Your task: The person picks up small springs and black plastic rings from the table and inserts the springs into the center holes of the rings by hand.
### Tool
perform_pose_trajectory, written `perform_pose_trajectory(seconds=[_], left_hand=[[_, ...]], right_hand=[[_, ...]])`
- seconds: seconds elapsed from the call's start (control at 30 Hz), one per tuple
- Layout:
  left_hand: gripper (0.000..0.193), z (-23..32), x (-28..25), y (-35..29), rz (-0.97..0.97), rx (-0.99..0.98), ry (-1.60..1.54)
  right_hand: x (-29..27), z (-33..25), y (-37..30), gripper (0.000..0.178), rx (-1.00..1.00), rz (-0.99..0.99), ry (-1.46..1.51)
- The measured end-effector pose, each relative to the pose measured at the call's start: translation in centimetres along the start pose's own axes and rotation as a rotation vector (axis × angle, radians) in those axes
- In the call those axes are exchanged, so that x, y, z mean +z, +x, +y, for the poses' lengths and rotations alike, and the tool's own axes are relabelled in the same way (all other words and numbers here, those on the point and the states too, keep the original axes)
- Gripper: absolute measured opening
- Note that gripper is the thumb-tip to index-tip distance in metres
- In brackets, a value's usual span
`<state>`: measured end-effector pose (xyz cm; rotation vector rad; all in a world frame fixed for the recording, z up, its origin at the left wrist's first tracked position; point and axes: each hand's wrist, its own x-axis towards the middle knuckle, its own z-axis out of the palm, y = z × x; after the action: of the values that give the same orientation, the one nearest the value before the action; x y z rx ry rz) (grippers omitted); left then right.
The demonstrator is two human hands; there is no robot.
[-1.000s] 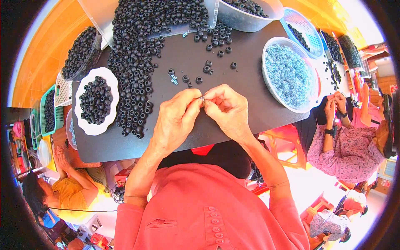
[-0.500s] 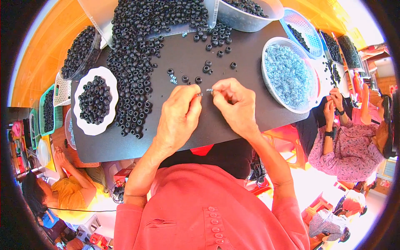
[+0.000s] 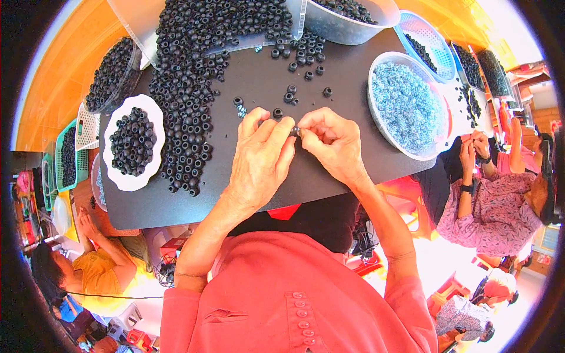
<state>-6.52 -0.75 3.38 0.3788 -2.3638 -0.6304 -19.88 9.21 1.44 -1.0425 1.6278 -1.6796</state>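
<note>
My left hand (image 3: 263, 154) and my right hand (image 3: 331, 143) meet over the dark tabletop, both with closed fingertips. Pinched between them is a small black round piece (image 3: 295, 132), mostly covered by the fingers. Just beyond lie a few loose black pieces, each with a round hole, one of them a black ring-like piece (image 3: 278, 112). Beside my left fingers sit some tiny shiny pale-blue pieces (image 3: 241, 110). A heap of the black holed pieces (image 3: 182, 117) spreads to the left of my hands.
A white scalloped plate (image 3: 160, 144) of black pieces stands left. At right is a clear bowl (image 3: 373, 97) of pale-blue pieces. A tilted clear bin (image 3: 299, 20) spills black pieces at the back, beside a translucent basin (image 3: 347, 35). Other people sit left and right.
My hands have come together from slightly apart. Small shiny bits showed at each hand's fingertips; now a black round piece shows between them. My left fingers have shifted right and spread over the table.
</note>
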Motion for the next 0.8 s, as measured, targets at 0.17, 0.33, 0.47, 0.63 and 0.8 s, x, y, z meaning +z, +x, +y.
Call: perform_pose_trajectory(seconds=[0.17,0.33,0.47,0.63,0.8], left_hand=[[0.029,-0.8,0.0,-0.3,-0.038,0.039,-0.073],[0.020,-0.3,-0.1,-0.7,-0.055,-0.155,-0.341],[0.018,0.3,-0.6,-0.3,-0.171,-0.362,-0.554],[0.017,-0.2,0.0,-0.5,0.005,-0.042,-0.261],[0.014,0.0,-0.4,-0.6,-0.094,-0.184,-0.401]], right_hand=[[0.1,-0.5,-0.1,0.013,-0.006,-0.042,0.017],[0.3,-0.6,-0.3,0.013,-0.034,-0.083,0.022],[0.2,-0.1,-0.5,0.015,-0.115,-0.058,0.004],[0.2,-0.3,-0.4,0.016,-0.115,-0.068,0.005],[0.2,-0.3,-0.4,0.016,-0.137,-0.076,0.082]])
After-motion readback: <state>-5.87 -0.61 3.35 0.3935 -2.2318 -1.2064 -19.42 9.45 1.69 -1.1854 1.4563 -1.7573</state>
